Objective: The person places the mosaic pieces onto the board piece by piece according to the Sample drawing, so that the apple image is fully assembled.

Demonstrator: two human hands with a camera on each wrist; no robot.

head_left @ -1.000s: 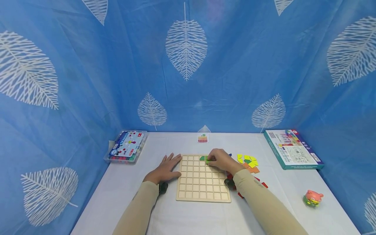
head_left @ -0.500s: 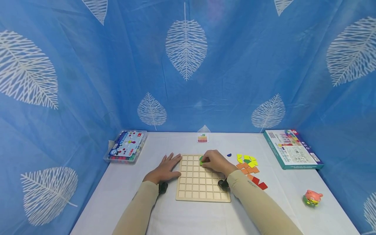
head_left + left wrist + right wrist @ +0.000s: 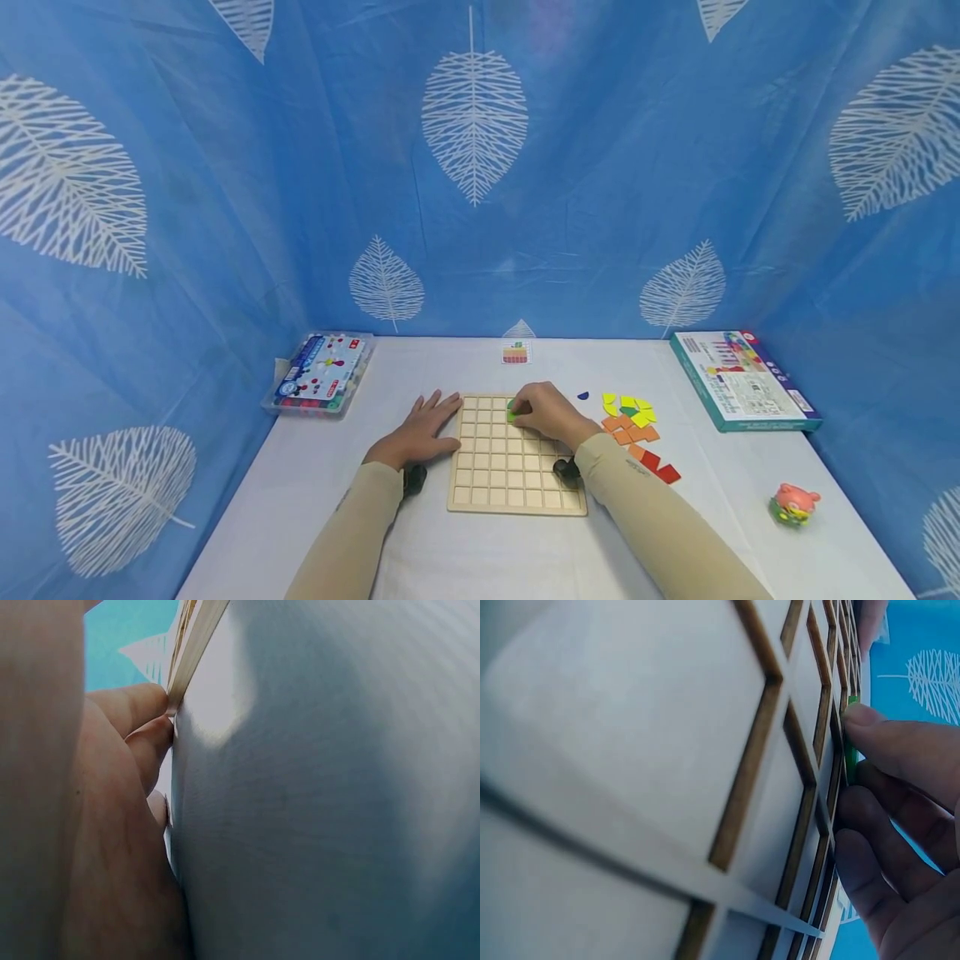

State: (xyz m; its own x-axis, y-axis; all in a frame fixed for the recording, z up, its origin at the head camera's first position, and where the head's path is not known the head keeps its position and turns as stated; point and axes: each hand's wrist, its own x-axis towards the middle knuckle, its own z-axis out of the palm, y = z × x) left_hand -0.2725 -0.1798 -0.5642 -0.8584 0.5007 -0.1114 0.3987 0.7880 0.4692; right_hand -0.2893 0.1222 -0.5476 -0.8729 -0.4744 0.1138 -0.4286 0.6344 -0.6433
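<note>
Blue leaf-print curtains [image 3: 585, 192] behind and beside a white table [image 3: 427, 542]

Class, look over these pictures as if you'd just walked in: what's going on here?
A person's right hand pinches a green piece near the far edge of a wooden grid board; whether it is seated in a cell is hidden. The left hand rests at the board's left edge. Yellow pieces, orange pieces and red pieces lie loose to the board's right.
</note>
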